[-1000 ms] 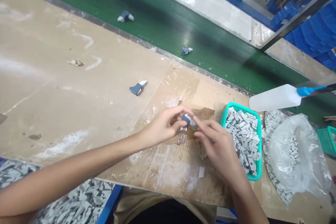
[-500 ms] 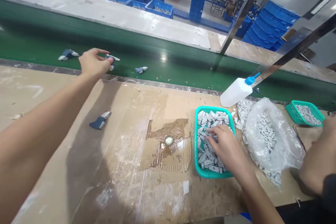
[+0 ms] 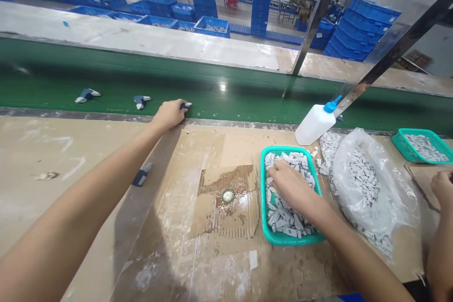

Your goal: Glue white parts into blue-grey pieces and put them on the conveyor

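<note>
My left hand (image 3: 171,113) reaches over the near edge of the green belt (image 3: 247,94). Its fingers close on a small dark-blue and white plastic piece (image 3: 187,105). Two similar blue-and-white pieces, one (image 3: 142,101) close by and another (image 3: 87,96) farther left, lie on the belt. Partly behind my left forearm, one more such piece (image 3: 140,175) rests on the cardboard. My right hand (image 3: 290,184) is in a teal basket (image 3: 264,198) of small grey-white pieces (image 3: 285,222). Its fingers are curled among them, fingertips partly hidden, so what they pinch is unclear.
A white squeeze bottle (image 3: 314,125) with a blue cap stands behind the basket. To the right are a plastic bag (image 3: 343,170) of small pieces, a second teal basket (image 3: 406,148) and another person's hand (image 3: 442,188). A round cap (image 3: 227,196) sits on wet cardboard (image 3: 205,212).
My left hand has moved right along the belt, from one blue-and-white piece to another; the former lies free. My right hand has shifted toward the basket's far left, fingers more curled. The view has shifted.
</note>
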The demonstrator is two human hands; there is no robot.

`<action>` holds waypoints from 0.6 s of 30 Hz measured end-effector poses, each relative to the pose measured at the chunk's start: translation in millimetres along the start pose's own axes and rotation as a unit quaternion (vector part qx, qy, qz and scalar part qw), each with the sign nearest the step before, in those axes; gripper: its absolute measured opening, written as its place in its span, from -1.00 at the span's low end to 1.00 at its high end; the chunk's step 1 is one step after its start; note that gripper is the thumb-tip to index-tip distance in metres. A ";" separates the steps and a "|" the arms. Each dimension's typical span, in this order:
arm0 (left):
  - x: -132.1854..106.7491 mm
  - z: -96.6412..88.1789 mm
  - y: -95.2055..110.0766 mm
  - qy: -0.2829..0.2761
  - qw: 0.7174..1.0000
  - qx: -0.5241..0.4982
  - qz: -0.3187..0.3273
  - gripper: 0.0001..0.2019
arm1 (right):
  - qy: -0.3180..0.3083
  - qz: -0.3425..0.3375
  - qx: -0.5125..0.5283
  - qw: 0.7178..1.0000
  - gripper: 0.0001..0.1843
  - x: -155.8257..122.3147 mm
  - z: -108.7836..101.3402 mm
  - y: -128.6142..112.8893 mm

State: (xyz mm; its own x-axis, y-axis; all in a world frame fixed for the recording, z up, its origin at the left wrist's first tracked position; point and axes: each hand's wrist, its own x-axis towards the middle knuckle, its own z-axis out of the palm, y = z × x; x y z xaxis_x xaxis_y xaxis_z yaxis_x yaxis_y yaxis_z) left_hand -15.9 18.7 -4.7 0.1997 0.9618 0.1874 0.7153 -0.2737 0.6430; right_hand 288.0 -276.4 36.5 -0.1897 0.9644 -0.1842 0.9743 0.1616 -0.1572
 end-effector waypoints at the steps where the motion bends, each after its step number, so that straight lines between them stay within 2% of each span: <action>1: -3.6 -1.8 3.6 0.016 1.000 0.006 -0.012 -0.74 | 0.007 -0.008 0.013 1.000 -0.83 -2.7 -0.9 1.4; 3: -14.6 -5.6 15.9 0.045 0.998 0.002 -0.051 -0.72 | 0.032 -0.013 0.069 0.997 -0.89 -10.3 -1.2 6.7; 5: -33.2 -9.0 33.5 0.044 0.994 -0.055 -0.084 -0.63 | 0.064 0.007 0.157 0.985 -0.93 -18.8 -0.5 13.9; 6: -45.7 -10.2 43.2 0.027 0.990 -0.104 -0.093 -0.58 | 0.081 0.025 0.202 0.976 -0.93 -22.8 0.0 16.9; 8: -76.2 -11.1 61.4 -0.040 0.971 -0.219 -0.089 -0.49 | 0.099 0.060 0.300 0.947 -0.88 -28.7 1.5 18.8; 10: -110.3 -9.5 75.7 -0.112 0.938 -0.310 -0.103 -0.44 | 0.083 0.080 0.414 0.903 -0.72 -31.3 3.8 12.8; 13: -157.4 -2.6 89.5 -0.170 0.884 -0.409 -0.149 -0.55 | 0.022 0.080 0.562 0.823 -0.56 -29.5 8.2 -9.4; 15: -181.2 3.1 96.2 -0.176 0.845 -0.468 -0.187 -0.61 | -0.014 0.062 0.616 0.785 -0.54 -25.5 9.8 -27.0; 18: -204.3 8.5 103.7 -0.168 0.780 -0.554 -0.237 -0.60 | -0.064 0.022 0.650 0.757 -0.52 -17.6 8.2 -47.4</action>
State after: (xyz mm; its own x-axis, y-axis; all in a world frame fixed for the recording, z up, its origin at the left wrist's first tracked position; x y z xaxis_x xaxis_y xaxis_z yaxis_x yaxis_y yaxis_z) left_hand 23.2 -206.1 17.4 0.3860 0.8530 -0.3513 -0.2185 0.4545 0.8635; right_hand 244.2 -302.7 39.3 -0.2512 0.9213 -0.2968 0.0526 -0.2932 -0.9546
